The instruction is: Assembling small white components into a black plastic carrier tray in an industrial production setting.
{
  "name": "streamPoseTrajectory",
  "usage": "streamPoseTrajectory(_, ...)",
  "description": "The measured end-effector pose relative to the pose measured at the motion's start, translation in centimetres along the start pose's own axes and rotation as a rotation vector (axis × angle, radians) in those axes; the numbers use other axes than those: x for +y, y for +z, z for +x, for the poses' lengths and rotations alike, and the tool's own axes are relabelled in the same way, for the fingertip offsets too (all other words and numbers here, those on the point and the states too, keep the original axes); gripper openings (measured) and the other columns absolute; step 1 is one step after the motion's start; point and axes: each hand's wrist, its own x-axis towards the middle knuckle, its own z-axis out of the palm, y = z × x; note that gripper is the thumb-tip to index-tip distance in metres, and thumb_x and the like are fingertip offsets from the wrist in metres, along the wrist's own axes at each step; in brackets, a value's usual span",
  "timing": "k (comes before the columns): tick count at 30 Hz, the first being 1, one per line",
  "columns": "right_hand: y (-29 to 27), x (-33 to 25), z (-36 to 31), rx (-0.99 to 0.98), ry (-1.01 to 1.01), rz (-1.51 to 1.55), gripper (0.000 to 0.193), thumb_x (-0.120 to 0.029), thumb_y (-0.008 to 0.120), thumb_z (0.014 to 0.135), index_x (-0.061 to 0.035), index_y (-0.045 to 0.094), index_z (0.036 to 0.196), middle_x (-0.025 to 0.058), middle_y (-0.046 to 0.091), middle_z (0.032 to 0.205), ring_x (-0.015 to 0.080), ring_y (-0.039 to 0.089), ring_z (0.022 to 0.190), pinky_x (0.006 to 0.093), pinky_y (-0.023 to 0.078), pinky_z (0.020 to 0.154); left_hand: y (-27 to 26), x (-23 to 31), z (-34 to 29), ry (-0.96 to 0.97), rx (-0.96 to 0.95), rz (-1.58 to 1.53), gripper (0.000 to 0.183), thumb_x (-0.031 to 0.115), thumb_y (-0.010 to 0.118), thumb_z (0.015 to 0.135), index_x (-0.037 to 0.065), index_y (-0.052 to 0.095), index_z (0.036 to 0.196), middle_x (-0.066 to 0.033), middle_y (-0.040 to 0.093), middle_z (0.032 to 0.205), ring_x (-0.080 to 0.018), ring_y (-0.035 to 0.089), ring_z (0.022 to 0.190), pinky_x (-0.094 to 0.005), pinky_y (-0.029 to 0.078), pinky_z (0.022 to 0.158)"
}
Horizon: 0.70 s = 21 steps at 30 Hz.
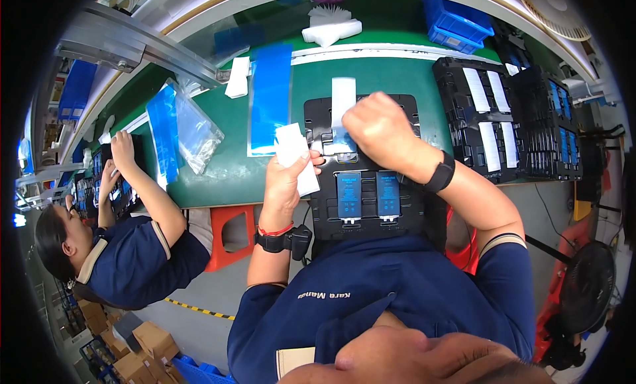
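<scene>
My left hand (286, 179) is closed on a stack of white strips (290, 140), held beside the left edge of a black plastic tray (318, 112). My right hand (381, 124) is above the tray's far half, fingers curled in against a long white strip (343, 96). The fingertips are hidden, but they appear to grip its right edge. The strip's lower end lies over a far-left slot, where some blue shows through. Two flat blue battery packs (349, 196) sit side by side in the near half. My right hand and forearm cover the far-right slot.
Blue film sheets (270, 96) and a clear plastic bag (199, 136) lie left on the green table (218, 165). Black trays with white strips (477, 93) stand right. Blue bins (457, 23) are behind. A co-worker (132, 251) works at left; a black fan (586, 288) stands right.
</scene>
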Motion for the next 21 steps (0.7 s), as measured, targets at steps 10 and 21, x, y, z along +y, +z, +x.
streamPoseTrajectory(10, 2.1, -1.5, -2.1, -0.319, -0.035, 0.074, 0.005, -0.009, 0.061, 0.065, -0.0072, 0.057, 0.068, 0.0054, 0.059, 0.062, 0.0209, 0.06, 0.066, 0.0322, 0.042, 0.069, 0.0, -0.3, -0.1, 0.021, -0.002, 0.003, 0.02, 0.003, 0.061, 0.084, -0.003, 0.056, 0.102, -0.0138, 0.064, 0.089, -0.0214, 0.065, 0.077, -0.0308, 0.057, 0.064)
streamPoseTrajectory(21, 0.2, -1.3, -2.0, -0.241, 0.089, 0.262, 0.018, -0.018, 0.07, 0.07, -0.0039, 0.061, 0.076, 0.0084, 0.062, 0.071, 0.0251, 0.061, 0.073, 0.033, 0.046, 0.072, 1.1, 0.7, -1.0, -0.005, -0.007, 0.038, 0.023, 0.003, 0.065, 0.081, -0.003, 0.057, 0.101, -0.0132, 0.065, 0.088, -0.02, 0.065, 0.074, -0.0302, 0.056, 0.064)
